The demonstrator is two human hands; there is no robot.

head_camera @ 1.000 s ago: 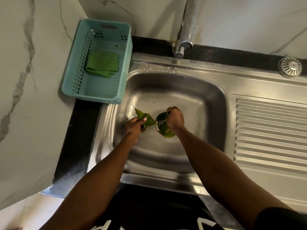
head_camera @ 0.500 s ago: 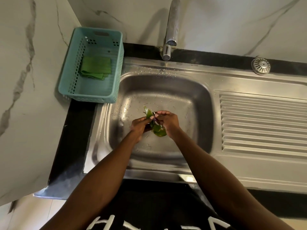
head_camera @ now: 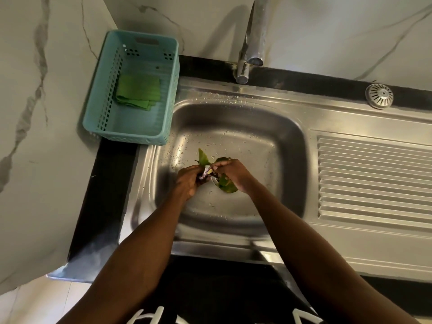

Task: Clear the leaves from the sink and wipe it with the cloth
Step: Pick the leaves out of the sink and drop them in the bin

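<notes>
Both my hands are down in the wet steel sink (head_camera: 287,146), close together over its middle. My left hand (head_camera: 188,180) is closed on a green leaf (head_camera: 203,157) whose tip sticks up past the fingers. My right hand (head_camera: 233,175) grips more green leaves (head_camera: 226,184) that hang below the palm, above the drain. The fingertips of the two hands nearly touch. A folded green cloth (head_camera: 139,91) lies inside the teal plastic basket (head_camera: 171,94) on the counter left of the sink.
A chrome tap (head_camera: 251,40) stands over the sink's back rim. The ribbed drainboard (head_camera: 374,178) stretches to the right, with a round metal strainer (head_camera: 379,96) behind it. A marble wall rises at the left and back. Black counter edging borders the sink.
My hands have come together at the sink's middle, gathering the leaves into one bunch between them. The view has shifted slightly.
</notes>
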